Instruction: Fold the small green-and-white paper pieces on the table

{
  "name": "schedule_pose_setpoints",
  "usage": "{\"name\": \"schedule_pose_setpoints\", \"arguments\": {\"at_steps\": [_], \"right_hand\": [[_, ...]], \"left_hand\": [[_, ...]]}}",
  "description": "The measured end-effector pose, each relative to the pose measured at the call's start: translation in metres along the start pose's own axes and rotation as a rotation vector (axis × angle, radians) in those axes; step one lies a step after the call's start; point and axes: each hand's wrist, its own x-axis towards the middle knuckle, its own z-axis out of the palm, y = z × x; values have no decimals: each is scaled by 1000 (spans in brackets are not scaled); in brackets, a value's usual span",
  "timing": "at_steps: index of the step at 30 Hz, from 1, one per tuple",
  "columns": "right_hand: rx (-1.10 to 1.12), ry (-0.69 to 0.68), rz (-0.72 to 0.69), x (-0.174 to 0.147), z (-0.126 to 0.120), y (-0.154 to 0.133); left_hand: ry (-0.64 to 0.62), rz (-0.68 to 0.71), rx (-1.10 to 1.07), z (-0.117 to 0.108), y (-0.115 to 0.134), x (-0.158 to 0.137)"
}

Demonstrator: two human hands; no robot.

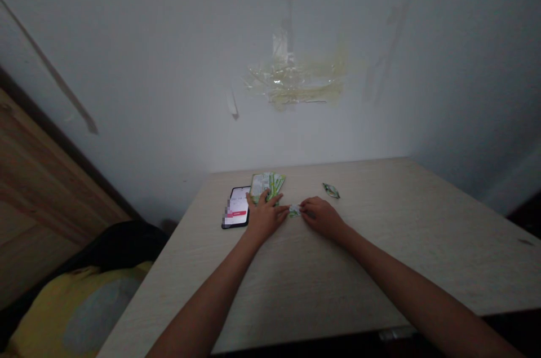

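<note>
The small packet [295,211], on the counter [422,217] or just above it (I cannot tell which), is pinched by the right hand [323,219], while the spread left hand [265,215], beside its other end, could push the pile of packets [262,181] if it slides sideways.

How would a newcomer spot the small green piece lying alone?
On the pale wood-look table, look beyond the right hand. There lies the small, pointed green-and-white piece with dark edges. No hand touches it, unlike the green-and-white scrap between that hand and the left hand.
</note>
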Motion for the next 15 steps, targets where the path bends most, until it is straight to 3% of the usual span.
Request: {"name": "schedule_pose_setpoints", "arguments": {"at_steps": [15], "right_hand": [[-46, 47, 26, -5, 10, 20]], "left_hand": [[-19, 150, -150, 2, 1, -7]]}}
